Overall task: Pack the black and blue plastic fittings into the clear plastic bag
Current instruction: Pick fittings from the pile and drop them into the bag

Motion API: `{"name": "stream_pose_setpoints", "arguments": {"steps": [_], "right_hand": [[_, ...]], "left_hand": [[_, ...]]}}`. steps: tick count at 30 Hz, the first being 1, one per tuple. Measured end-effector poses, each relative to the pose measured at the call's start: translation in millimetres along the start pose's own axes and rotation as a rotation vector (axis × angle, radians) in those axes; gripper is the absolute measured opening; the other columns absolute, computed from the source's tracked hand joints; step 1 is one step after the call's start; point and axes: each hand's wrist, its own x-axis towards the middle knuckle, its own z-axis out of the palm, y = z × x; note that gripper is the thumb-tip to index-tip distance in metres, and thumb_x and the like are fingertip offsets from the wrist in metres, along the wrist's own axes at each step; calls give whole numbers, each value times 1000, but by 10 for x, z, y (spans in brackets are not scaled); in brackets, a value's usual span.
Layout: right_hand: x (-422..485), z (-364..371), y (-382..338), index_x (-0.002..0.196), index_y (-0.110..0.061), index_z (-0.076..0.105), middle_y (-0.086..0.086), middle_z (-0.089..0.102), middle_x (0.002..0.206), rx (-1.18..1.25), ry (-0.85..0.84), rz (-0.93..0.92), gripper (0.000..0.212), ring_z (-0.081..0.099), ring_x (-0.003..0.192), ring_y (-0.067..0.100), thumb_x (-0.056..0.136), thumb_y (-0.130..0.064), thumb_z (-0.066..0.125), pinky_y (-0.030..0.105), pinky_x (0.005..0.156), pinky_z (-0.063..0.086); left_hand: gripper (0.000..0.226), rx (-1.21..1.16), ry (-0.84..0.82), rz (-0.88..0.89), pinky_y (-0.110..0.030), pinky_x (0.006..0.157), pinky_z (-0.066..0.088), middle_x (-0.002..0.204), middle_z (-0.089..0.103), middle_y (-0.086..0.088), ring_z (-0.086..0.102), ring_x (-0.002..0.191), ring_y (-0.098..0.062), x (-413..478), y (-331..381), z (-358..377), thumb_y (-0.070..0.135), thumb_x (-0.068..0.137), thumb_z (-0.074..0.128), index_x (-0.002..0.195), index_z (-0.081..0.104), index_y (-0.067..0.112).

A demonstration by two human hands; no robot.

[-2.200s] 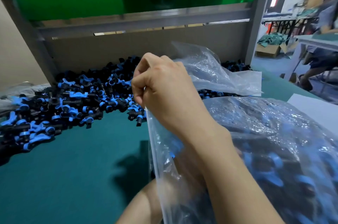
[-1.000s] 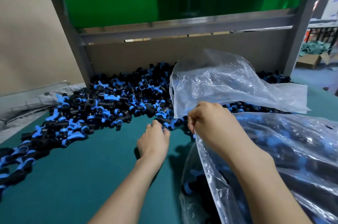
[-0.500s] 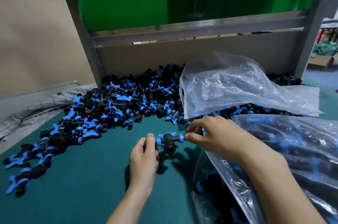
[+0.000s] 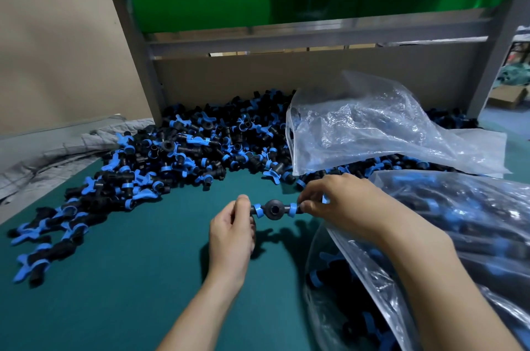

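Left hand [image 4: 229, 239] and right hand [image 4: 344, 207] pinch the tee fitting's [image 4: 274, 209] ends — axis crosswise — clear bag [image 4: 473, 221] beside the right.

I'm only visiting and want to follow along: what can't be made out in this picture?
All in the head view:
1. The filled bag: its right side and bottom are cut off by the frame, and glare blurs the count inside.
2. The pile of fittings: the part behind the crumpled plastic is hidden.
3. The held fitting: its ends are covered by fingers of the left hand and right hand.
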Motion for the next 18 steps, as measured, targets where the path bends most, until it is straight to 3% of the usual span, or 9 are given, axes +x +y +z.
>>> {"name": "stream_pose_setpoints", "arguments": {"steps": [4,10,15,18], "right_hand": [[8,10,5,108,-43,66,-14,65,107,-3,1,-4,19,57,102,16,97,-50,52,37,91,47],[-5,-1,7,106,-43,67,-15,65,105,7,-10,-2,19,58,101,15,97,-49,52,36,91,47],[-15,-35,-24,109,-41,68,-16,65,100,27,-6,-13,23,58,97,14,96,-52,53,37,89,48],[-33,-50,-59,111,-39,68,-15,65,98,21,10,-16,25,55,90,13,97,-50,51,34,80,44]], "left_hand": [[44,4,-2,7,-21,39,22,56,31,-5,25,42,-14,-2,0,1,31,99,48,72,38,-3],[46,-12,-10,-4,-19,38,20,54,29,-5,24,41,-14,-15,28,7,30,100,48,74,41,-7],[38,-20,8,-9,-18,38,20,54,28,-2,23,41,-13,-9,24,8,33,101,47,75,44,4],[36,-8,15,3,-19,38,24,54,35,1,29,41,-12,5,-5,2,36,100,47,75,47,11]]}}
